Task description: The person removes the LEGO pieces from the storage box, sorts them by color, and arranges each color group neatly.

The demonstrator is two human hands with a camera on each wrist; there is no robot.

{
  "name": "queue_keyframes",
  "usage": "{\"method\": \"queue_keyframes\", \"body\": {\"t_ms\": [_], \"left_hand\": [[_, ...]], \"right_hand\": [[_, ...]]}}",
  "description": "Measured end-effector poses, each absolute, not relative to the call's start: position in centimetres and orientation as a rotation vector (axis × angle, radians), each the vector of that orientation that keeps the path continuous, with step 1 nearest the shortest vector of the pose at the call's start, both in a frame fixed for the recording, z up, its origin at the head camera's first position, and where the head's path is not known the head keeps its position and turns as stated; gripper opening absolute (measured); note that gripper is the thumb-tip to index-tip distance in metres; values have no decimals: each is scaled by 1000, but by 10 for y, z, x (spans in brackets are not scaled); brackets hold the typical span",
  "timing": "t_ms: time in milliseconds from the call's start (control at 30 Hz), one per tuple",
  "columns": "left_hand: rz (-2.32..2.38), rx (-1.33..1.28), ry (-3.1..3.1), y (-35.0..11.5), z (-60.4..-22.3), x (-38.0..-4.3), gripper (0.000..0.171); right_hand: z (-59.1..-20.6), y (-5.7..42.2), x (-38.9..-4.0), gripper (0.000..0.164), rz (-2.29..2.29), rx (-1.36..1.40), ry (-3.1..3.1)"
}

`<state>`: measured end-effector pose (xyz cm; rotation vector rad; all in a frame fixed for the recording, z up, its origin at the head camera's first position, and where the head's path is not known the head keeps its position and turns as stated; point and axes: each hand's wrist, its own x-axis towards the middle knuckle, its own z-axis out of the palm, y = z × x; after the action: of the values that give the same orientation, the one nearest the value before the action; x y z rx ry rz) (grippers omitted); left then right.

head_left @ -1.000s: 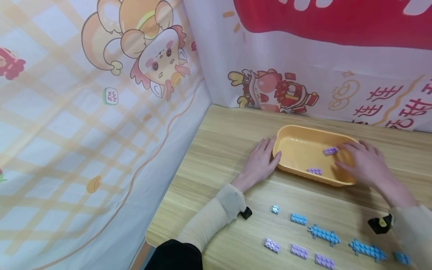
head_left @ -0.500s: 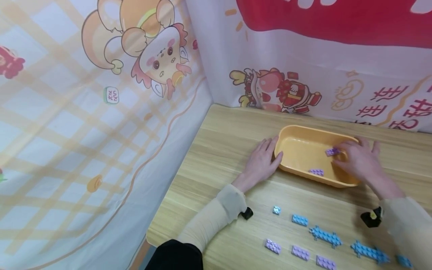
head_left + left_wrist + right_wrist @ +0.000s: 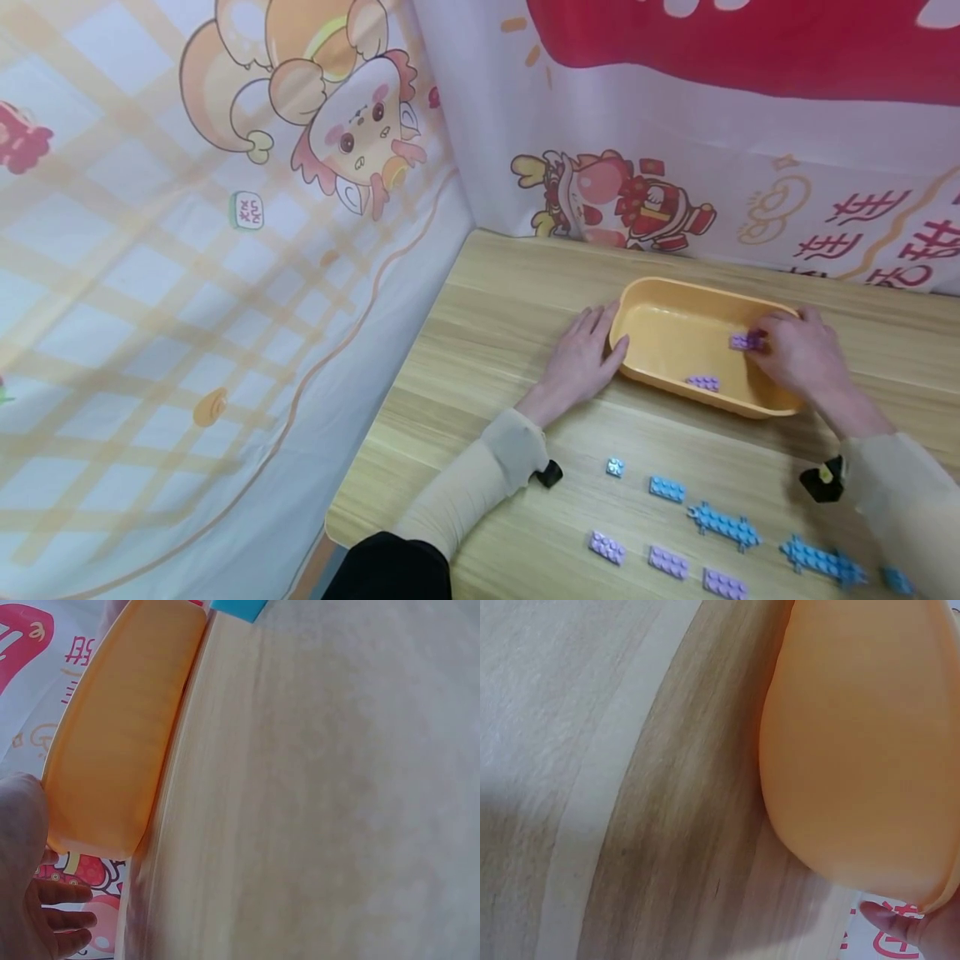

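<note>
A yellow-orange plastic tray point(image 3: 678, 287) stands on the wooden table. My left hand point(image 3: 573, 367) rests against the tray's left end, fingers mostly straight outside it and thumb by the near corner. Inside the tray's right part, my right hand point(image 3: 802, 354) pinches a purple building brick point(image 3: 742, 342) between thumb and fingers; the fingers partly cover this brick. Another purple brick point(image 3: 703, 383) lies in the tray near its front wall. The left wrist view shows the left hand beside the tray wall point(image 3: 120, 735). In the right wrist view, the tray's side point(image 3: 855, 750) hides most of the right hand.
On the table in front of the tray, a row of blue pieces includes a small square brick point(image 3: 615, 467), a longer brick point(image 3: 667, 488) and a spiky piece point(image 3: 723, 525). Nearer lie several purple bricks point(image 3: 668, 562). Printed cloth point(image 3: 600, 117) hangs behind the table.
My right hand has moved slightly left and closed its fingers and thumb on the purple brick in the tray. The left hand has stayed at the tray's left end.
</note>
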<state>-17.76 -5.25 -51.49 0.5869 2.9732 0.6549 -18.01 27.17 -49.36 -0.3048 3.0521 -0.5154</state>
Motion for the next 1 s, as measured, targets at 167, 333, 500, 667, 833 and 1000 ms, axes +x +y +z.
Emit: {"method": "queue_keyframes", "body": {"t_ms": [167,333,500,667,833,1000], "left_hand": [[653,586,2962,-52,-514,-177,70],[651,572,2956,-51,-512,-176,69],[647,579,2956,-51,-513,-177,69],[654,584,2955,-51,-513,-176,69],[645,586,2954,-50,-514,-175,69],[645,584,2958,-50,-514,-175,68]], "right_hand": [[-494,276,-175,28,-566,-277,3058],[-490,281,-166,36,-602,-263,3095],[-482,285,-152,30,-659,-293,3153],[-470,285,-138,23,-640,-310,3255],[-461,288,-121,25,-593,-318,3341],[-452,294,-97,23,-603,-371,3410]]}}
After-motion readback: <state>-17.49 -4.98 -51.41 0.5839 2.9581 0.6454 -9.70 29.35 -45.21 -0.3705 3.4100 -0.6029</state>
